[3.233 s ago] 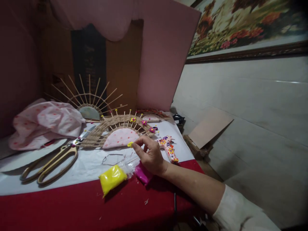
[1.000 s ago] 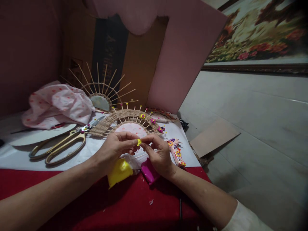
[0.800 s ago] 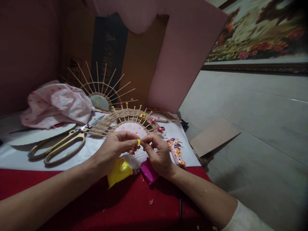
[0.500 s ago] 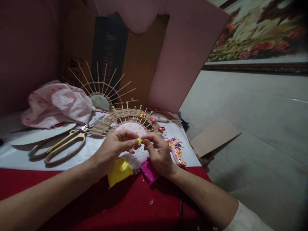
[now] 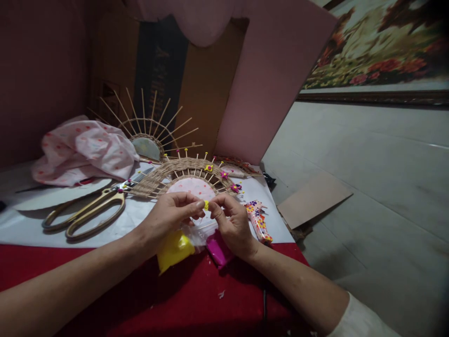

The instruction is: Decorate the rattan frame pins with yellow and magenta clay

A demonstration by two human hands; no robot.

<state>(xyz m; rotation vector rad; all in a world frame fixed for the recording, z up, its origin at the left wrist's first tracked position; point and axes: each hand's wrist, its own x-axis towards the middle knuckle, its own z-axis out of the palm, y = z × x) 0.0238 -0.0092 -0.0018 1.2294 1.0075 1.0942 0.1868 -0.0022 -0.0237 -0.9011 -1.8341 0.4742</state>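
Head view: the red cover [image 5: 213, 299] lies nearest the wearer. Clock directions are read from the yellow piece, twelve pointing away from the wearer. A yellow packet [image 5: 175, 252] sits between seven and eight o'clock; a magenta packet [image 5: 218, 250] sits at five, partly hidden by the right hand [image 5: 234, 229].

The left hand [image 5: 168, 215] and right hand meet above the surface [image 5: 21, 231] — fingers of both pinched narrow, gripping the small yellow piece [image 5: 206, 205] between them. Its exact shape is largely hidden.

At nine o'clock, gold-handled scissors [image 5: 114, 199]; between three and four, a flower-patterned tool [image 5: 258, 222]. Just beyond the hands, toward eleven, stands a woven fan [image 5: 182, 164] with yellow and magenta tips on its sticks and flowers at its right side.

Farther off: crumpled dotted cloth [image 5: 87, 147] near ten o'clock, a bare stick frame [image 5: 146, 147] between ten and eleven, the cardboard box [image 5: 206, 79] at twelve, and a framed picture [image 5: 386, 51] near two — on the tiled wall [image 5: 386, 154].
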